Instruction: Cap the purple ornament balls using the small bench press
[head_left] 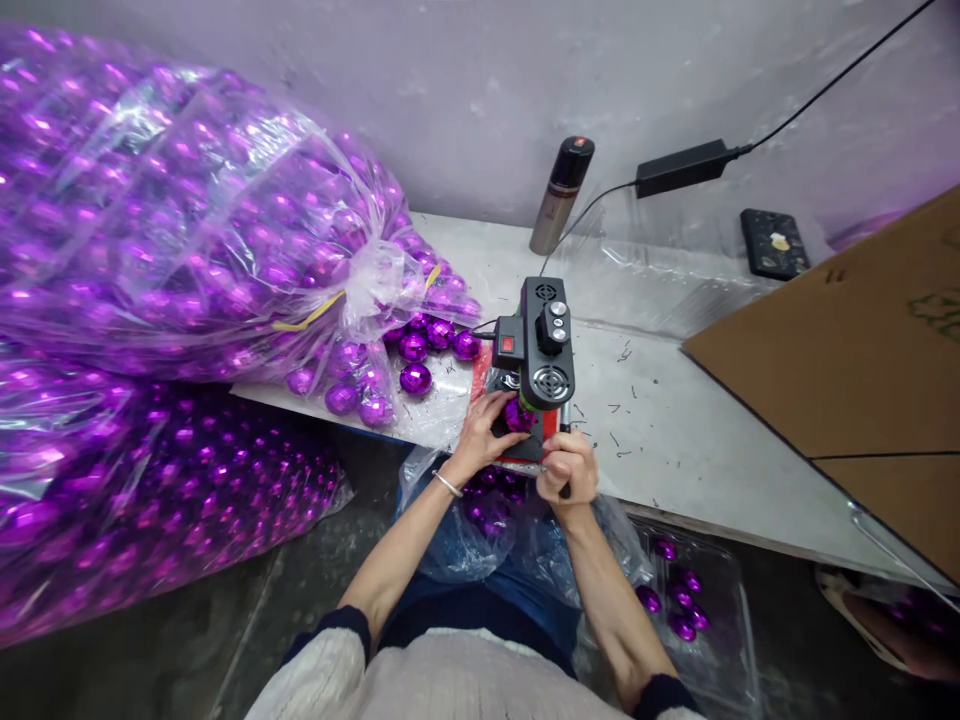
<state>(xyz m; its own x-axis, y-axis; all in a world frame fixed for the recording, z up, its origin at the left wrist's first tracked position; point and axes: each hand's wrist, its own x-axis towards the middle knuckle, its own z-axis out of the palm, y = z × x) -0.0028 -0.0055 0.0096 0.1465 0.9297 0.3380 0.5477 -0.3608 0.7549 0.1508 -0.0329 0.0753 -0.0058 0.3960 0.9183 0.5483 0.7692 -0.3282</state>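
My left hand (482, 437) is closed round a shiny purple faceted ball (519, 414), thumb on one side and fingers on the other. The ball sits under the front end of a small black bench machine (548, 340), which has round vents, knobs and a red switch. My right hand (568, 467) is wrapped round a black-gripped lever (565, 489) at the machine's right side. Part of the ball is hidden beneath the machine's head. More purple balls lie in a clear plastic bag (480, 548) on my lap.
Several loose purple balls (415, 379) lie left of the machine, beside a huge tied bag of balls (187, 210). Behind stand a spray can (561, 195) and a phone (774, 244). A cardboard box (847, 370) is at right; a clear tray (716, 640) with balls sits below the table.
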